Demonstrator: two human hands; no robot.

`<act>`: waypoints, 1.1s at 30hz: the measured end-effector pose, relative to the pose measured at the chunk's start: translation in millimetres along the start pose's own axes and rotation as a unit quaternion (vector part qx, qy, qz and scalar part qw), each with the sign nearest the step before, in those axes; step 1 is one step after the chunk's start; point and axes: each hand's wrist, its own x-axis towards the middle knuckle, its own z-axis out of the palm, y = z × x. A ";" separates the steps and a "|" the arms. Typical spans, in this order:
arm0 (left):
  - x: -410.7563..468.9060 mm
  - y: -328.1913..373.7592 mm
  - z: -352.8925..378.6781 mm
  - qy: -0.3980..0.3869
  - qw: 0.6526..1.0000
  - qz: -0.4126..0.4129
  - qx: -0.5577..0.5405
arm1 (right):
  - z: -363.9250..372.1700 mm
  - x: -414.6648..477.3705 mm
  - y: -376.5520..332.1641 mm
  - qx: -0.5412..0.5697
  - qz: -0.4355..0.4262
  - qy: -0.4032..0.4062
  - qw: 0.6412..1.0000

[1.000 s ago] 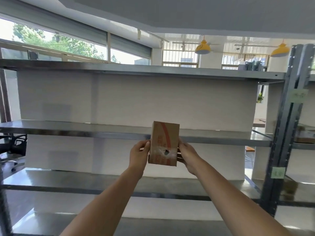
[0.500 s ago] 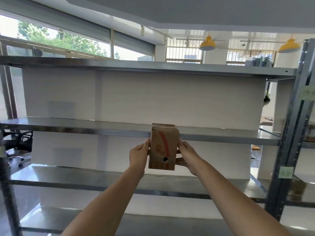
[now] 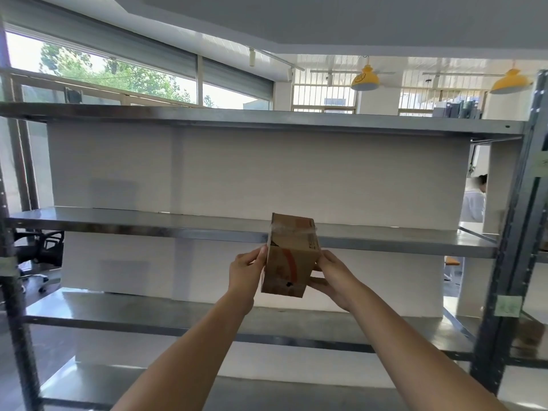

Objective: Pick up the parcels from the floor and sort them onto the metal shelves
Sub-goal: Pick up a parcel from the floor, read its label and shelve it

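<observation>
Parcel (image 3: 289, 262): one small brown cardboard box, red curved print on its near face, a dark mark low on that face, clear tape across its top. Held in the air at centre, top tilted away, its upper part level with the front edge of the middle shelf (image 3: 118, 225); whether it touches that edge cannot be told.

Left hand (image 3: 244, 269): pressed flat against the parcel's left side, fingertips at the upper left edge. Right hand (image 3: 333, 275): clasps the right side, thumb under the lower right corner. The parcel is gripped between both hands.

Metal rack, four levels in view. Top shelf (image 3: 267, 121): nothing seen on its near part; grey items stand at its far right end. Middle shelf: surface bare where visible. Lower shelf (image 3: 118, 310): bare where visible. Bottom shelf (image 3: 267, 396): bare where visible. White panel (image 3: 296, 173) closes the back behind the levels.

Right: dark upright post (image 3: 516, 232) with pale green labels (image 3: 508, 305); the adjoining rack beyond it holds something brown on a low level, too blurred to name. A person in white (image 3: 474, 203) stands far right, behind the rack.

Left: black office chair (image 3: 41, 250) behind the rack; windows (image 3: 103, 72) above, with trees outside. Two yellow lamps (image 3: 365, 80) hang from the far ceiling.
</observation>
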 end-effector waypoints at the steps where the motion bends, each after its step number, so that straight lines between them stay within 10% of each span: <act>1: 1.3 -1.6 -1.2 -0.005 1.000 -0.007 -0.007 | -1.1 0.9 0.7 0.009 -0.006 0.000 1.000; 33: 2.9 -13.0 -16.0 -0.008 0.999 0.044 -0.006 | 7.7 15.2 6.0 0.024 -0.028 -0.009 0.999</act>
